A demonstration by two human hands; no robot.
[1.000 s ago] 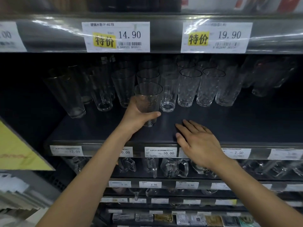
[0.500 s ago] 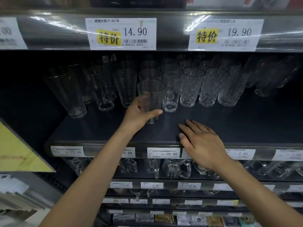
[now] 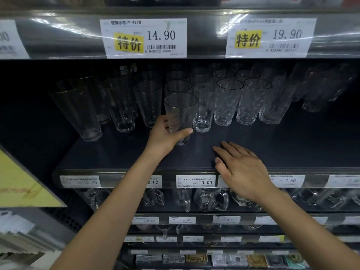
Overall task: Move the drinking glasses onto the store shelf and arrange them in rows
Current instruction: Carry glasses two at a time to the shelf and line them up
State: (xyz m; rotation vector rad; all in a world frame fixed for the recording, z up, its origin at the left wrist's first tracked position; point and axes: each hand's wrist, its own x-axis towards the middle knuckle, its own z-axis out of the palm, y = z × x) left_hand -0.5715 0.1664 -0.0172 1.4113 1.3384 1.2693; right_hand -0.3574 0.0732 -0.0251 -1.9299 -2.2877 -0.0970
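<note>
Gripping a textured drinking glass [image 3: 180, 112] low on its wall with the left hand [image 3: 165, 139] — thumb across the front, fingers curled round the back. Standing upright at the front of a column of matching glasses [image 3: 178, 87], just left of a smooth glass [image 3: 203, 114]; base at or barely above the dark shelf [image 3: 292, 149] (hard to tell which). Resting the right hand [image 3: 243, 172] flat on the shelf's bare front, fingers straight, holding nothing. Likely light but rigid, slick and breakable — best held round the lower wall, set down softly, kept from knocking neighbours.
</note>
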